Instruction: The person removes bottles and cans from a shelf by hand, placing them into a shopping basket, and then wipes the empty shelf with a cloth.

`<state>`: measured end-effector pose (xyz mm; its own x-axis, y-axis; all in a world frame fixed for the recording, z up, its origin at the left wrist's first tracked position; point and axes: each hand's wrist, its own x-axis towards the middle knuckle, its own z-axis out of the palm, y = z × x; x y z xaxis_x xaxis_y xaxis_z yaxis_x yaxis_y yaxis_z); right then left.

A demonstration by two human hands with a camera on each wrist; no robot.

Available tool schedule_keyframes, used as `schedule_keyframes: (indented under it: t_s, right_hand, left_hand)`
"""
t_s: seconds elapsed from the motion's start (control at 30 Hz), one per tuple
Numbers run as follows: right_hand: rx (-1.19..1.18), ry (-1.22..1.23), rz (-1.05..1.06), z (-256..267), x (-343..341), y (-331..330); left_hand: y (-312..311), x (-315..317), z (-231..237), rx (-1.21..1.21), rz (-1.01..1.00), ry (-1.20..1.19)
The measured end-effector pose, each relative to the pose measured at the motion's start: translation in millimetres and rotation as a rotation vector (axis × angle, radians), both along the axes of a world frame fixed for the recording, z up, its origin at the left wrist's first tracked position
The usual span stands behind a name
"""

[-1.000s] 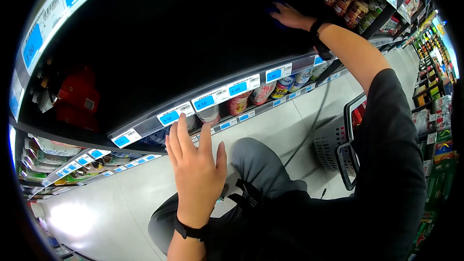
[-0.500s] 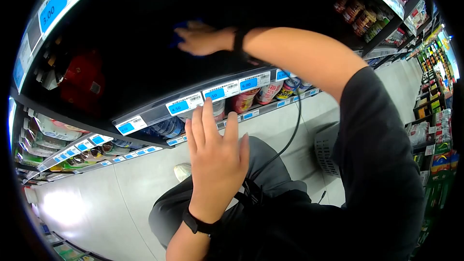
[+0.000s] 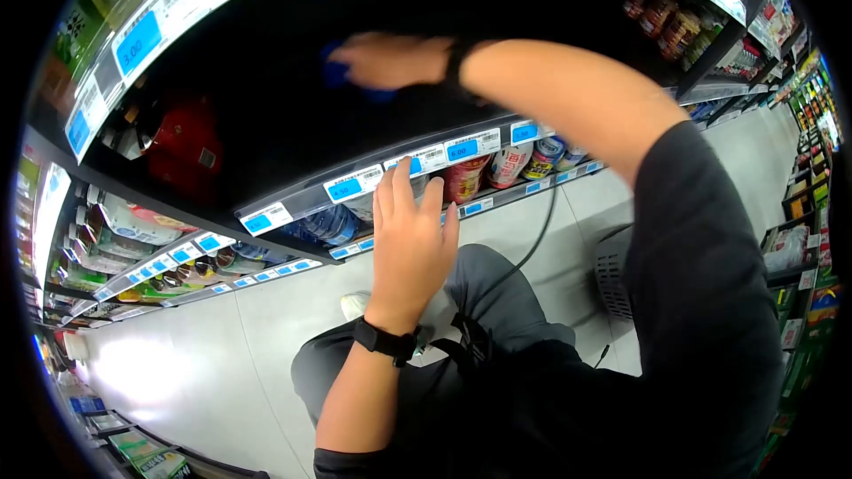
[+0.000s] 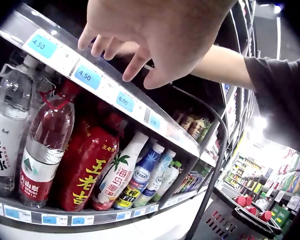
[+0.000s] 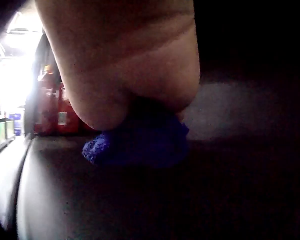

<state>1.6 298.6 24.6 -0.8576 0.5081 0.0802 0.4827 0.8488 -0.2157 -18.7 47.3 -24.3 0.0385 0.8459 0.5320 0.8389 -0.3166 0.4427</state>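
Deep on a dark shelf (image 3: 275, 137), my right hand (image 3: 401, 60) grips a blue cloth (image 3: 335, 69). In the right wrist view the cloth (image 5: 140, 145) is bunched under the palm, low against the shelf surface; the fingertips are hidden behind the hand. My left hand (image 3: 410, 253) is at the shelf's front edge, fingers extended and slightly spread by the price tags (image 3: 355, 184). Seen from the left wrist, that hand (image 4: 160, 35) holds nothing.
Red packages (image 3: 184, 146) stand at the shelf's left end, snack packs (image 3: 679, 31) at the right. Large drink bottles (image 4: 87, 165) line the shelf below. A black cable (image 4: 217, 150) hangs from the right wrist area. A grey shopping basket (image 3: 614, 275) stands on the floor.
My right hand has swept the blue cloth leftward from the shelf's right side, mostly in the first half second. My left hand stays near the front edge, and the head view has shifted.
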Motion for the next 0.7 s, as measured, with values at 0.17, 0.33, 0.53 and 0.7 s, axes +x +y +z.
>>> schedule_keyframes:
  t_s: [0.17,0.33,0.53,0.7]
  right_hand:
    - [0.005,-0.043,-0.461,29.5,161.0,69.7]
    - [0.201,-0.074,-0.541,-4.8,311.3,101.7]
    - [0.263,0.057,-0.526,-39.0,310.6,96.8]
    - [0.050,0.010,-0.530,-38.8,243.8,94.8]
  left_hand:
    - [-8.9,-3.3,8.8,-0.033,0.042,-0.008]
    - [-8.4,-22.1,3.3,-0.039,0.083,0.030]
    - [1.4,-38.4,-1.4,-0.065,0.173,0.089]
    - [5.7,-38.2,-8.2,-0.106,0.175,0.122]
